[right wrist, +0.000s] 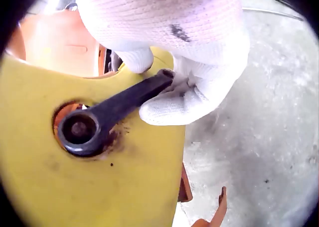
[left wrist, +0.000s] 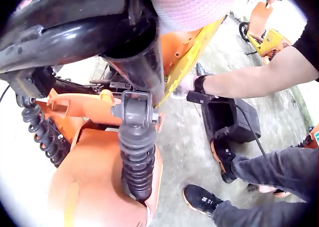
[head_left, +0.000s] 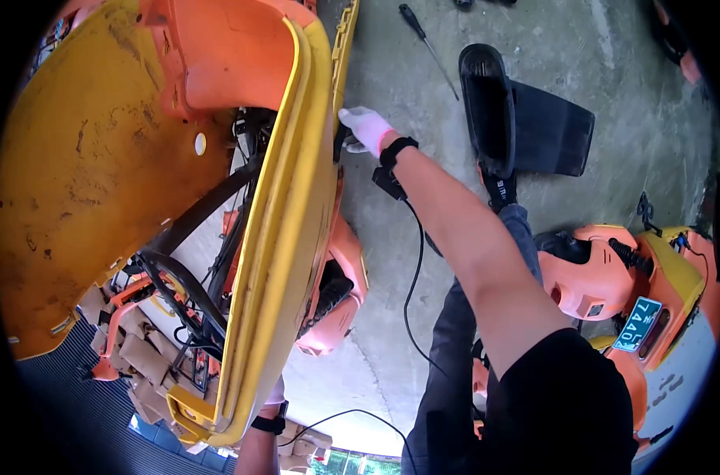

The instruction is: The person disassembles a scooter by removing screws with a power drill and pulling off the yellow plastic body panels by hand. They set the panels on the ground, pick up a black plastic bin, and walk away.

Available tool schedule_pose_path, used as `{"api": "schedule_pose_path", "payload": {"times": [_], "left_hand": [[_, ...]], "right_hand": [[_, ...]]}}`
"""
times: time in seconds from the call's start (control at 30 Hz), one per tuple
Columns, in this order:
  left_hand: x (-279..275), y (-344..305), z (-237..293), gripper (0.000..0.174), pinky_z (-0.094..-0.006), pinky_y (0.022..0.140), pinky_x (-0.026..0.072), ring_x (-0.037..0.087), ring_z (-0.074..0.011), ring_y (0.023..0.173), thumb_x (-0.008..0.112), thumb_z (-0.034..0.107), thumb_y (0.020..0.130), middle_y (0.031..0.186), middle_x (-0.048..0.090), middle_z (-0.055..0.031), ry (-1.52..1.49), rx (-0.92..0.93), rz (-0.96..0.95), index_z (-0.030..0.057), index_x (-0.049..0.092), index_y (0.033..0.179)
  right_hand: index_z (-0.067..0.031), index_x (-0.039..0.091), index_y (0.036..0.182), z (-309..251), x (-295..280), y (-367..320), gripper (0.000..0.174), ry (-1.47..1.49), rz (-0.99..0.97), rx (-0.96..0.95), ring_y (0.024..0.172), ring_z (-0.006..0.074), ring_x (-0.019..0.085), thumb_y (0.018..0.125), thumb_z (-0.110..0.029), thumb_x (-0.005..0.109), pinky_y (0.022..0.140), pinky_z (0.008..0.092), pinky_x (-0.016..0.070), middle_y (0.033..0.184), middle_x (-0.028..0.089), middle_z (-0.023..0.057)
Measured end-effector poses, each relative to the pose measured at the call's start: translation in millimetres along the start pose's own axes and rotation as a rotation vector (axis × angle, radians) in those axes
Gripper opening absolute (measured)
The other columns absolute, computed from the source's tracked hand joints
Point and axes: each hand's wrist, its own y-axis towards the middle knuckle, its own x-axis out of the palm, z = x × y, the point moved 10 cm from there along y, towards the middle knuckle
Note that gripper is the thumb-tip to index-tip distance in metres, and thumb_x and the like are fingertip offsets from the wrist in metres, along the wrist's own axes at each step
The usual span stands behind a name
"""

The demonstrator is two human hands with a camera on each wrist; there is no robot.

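A black crank arm (right wrist: 122, 105) stands out from a round hole in the yellow panel (right wrist: 40, 172). My white-gloved right hand (right wrist: 199, 52) pinches its free end between thumb and fingers. In the head view the same hand (head_left: 365, 131) is at the right edge of the yellow body shell (head_left: 285, 253). Behind the lower end of that shell shows a little of my gloved left hand (head_left: 275, 393). The left wrist view has this glove (left wrist: 194, 7) at the top, beside a thick black frame tube (left wrist: 142, 70); its fingers are hidden.
A screwdriver (head_left: 423, 43) and a black plastic bin-like part (head_left: 550, 127) lie on the concrete floor. An orange scooter with a green plate (head_left: 637, 324) stands at the right. A black cable (head_left: 411, 293) hangs from my right wrist. A shock absorber (left wrist: 137, 157) is below the tube.
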Motion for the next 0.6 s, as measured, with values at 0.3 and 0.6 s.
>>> {"api": "schedule_pose_path", "payload": {"times": [0.3, 0.6], "left_hand": [[-82.0, 27.7, 23.7, 0.033, -0.0400, 0.097, 0.0460, 0.059, -0.0337, 0.112, 0.056, 0.014, 0.096, 0.122, 0.062, -0.0197, -0.434, -0.151, -0.049, -0.0002, 0.058, 0.126], [-55.7, 21.2, 21.9, 0.038, -0.0469, 0.104, 0.0403, 0.053, -0.0409, 0.121, 0.052, 0.016, 0.096, 0.129, 0.057, -0.0240, -0.398, -0.170, -0.166, -0.0009, 0.055, 0.130]], "right_hand": [[0.0008, 0.065, 0.090, 78.6, -4.4, 40.4, 0.025, -0.299, -0.035, 0.119, 0.060, 0.0310, 0.066, 0.092, -0.010, 0.043, 0.050, 0.0424, 0.0555, 0.079, 0.068, 0.0182], [0.0018, 0.058, 0.096, 64.3, -35.7, -22.7, 0.027, -0.086, 0.193, 0.150, 0.070, 0.0307, 0.067, 0.097, -0.023, 0.047, 0.061, 0.0440, 0.0572, 0.081, 0.065, 0.0166]]}}
